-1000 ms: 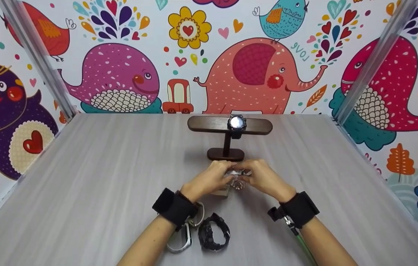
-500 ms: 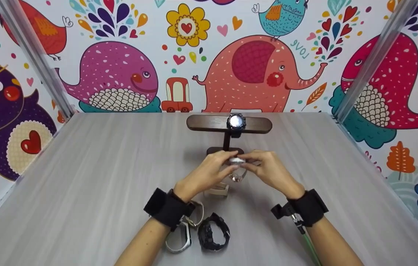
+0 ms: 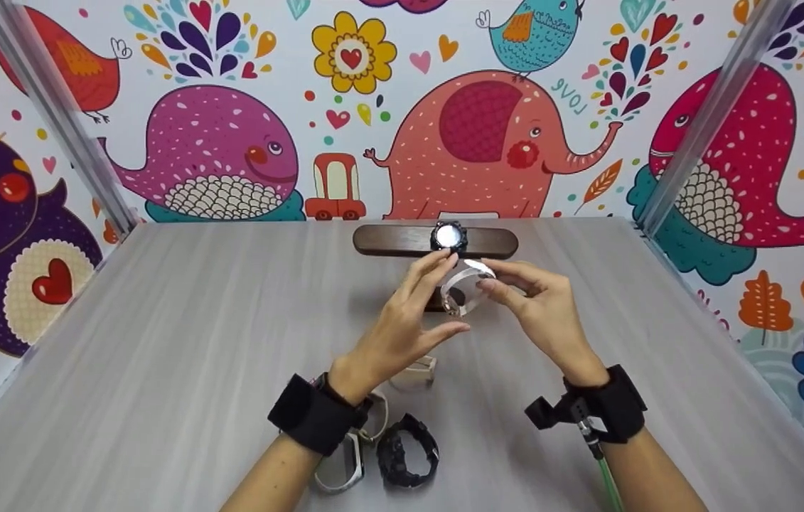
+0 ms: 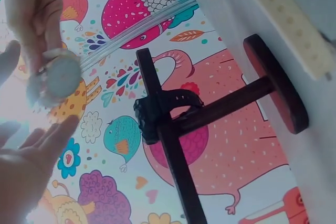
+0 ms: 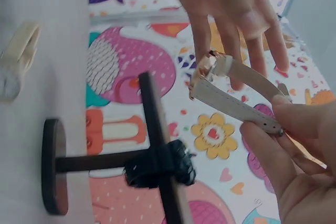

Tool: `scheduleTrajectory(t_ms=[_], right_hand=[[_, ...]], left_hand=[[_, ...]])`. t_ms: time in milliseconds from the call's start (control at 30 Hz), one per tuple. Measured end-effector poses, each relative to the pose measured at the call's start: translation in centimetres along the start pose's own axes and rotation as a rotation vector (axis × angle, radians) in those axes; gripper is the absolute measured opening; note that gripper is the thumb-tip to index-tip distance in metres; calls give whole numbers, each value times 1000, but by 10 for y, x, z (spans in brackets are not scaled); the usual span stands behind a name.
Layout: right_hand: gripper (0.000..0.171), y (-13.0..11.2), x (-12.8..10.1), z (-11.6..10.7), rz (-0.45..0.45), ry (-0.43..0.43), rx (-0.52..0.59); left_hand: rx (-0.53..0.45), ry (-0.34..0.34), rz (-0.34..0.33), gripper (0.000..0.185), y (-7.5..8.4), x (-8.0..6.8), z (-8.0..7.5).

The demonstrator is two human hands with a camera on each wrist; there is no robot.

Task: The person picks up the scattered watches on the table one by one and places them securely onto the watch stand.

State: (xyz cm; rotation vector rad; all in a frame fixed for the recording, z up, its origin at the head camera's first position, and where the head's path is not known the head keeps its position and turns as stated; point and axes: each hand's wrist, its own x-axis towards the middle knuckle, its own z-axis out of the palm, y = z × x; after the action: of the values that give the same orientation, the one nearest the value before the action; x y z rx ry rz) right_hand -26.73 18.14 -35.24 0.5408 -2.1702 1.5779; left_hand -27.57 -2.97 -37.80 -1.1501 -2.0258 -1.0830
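My right hand (image 3: 547,306) pinches the strap end of a wristwatch (image 5: 231,103) with a pale strap and rose-gold case, raised in front of the wooden watch stand (image 3: 387,240). The strap forms a loop, with the case at the far end from the pinching fingers (image 5: 262,145). To the watch's left, my left hand (image 3: 398,331) has its fingers extended and thumb spread, holding nothing. In the left wrist view the watch's round face (image 4: 64,77) shows. A black watch (image 3: 448,236) is strapped round the stand's crossbar, right of its post.
Below the hands lie a beige-strapped watch (image 3: 424,370), another pale-strapped watch (image 3: 380,416), a white-banded wristband (image 3: 357,462) and a black chunky watch (image 3: 393,455). Cartoon-printed walls (image 3: 231,142) border the grey table (image 3: 195,341).
The pale-strapped watch has risen from low before the stand's base towards the crossbar. Both hands held it earlier; the left hand has let go and opened, leaving it in the right.
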Motion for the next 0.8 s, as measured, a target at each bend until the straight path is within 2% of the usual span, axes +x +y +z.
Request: scheduleTrajectory(t_ms=[100,333,567,800], right_hand=[[29,-7,-3,0,-21,20,32],[31,-14,-6,0,-44,62,99],[31,-21,-9,2,-108,48,150],[32,-22,-10,2,-125,44,146]], left_hand=[[43,69,65,79,-1,-1,3],[-32,161,118,76,-5,-4,12],[88,282,212,60,-2,-5,16],[120,335,246,55,1,-2,13]])
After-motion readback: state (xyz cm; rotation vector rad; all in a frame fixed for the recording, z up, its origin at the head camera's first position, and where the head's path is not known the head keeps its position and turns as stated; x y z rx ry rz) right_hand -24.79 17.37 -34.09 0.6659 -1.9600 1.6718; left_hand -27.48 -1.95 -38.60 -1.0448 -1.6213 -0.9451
